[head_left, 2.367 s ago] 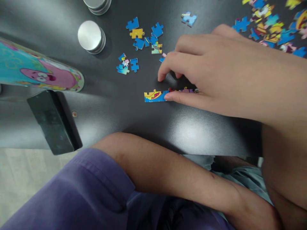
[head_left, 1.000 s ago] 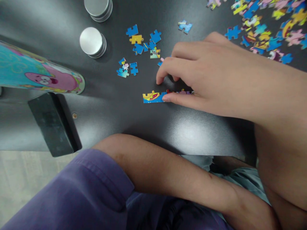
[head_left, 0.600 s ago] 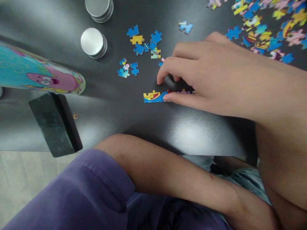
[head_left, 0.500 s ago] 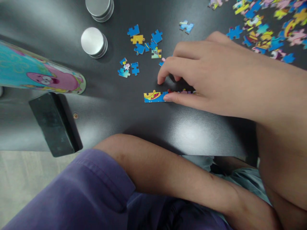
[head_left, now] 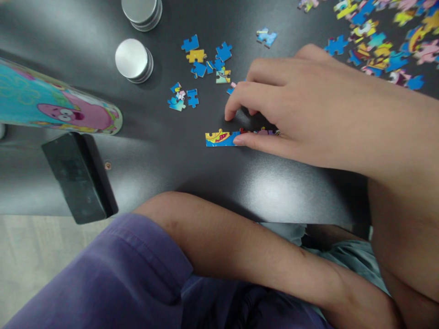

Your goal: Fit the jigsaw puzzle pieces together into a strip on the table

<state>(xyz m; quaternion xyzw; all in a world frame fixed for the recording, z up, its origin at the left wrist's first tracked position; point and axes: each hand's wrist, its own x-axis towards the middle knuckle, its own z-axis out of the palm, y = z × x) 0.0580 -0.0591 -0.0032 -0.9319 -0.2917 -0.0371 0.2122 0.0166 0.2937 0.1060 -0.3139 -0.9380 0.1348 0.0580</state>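
Pressing down on the dark table, the right hand lies flat-arched over a short joined strip of puzzle pieces: the thumb rests along the strip's near edge, and the forefinger curls down to touch the tabletop just behind it, the fingers bent but loosely spread, gripping nothing that can be seen. The strip lies near the table's front edge, and its right part is hidden under the palm, so its full length cannot be told. The left forearm crosses below the table edge over the lap; its hand is out of sight. Just beyond the fingertips lies a small loose cluster of about six pieces, mostly blue with one yellow, and left of it a smaller group of three or four. One single blue piece lies apart further back. A large scattered heap of pieces spreads at the far right, partly blocked by the wrist. Two round silver tins stand at the upper left, and a cartoon-printed tube lies at the left edge above a black block.
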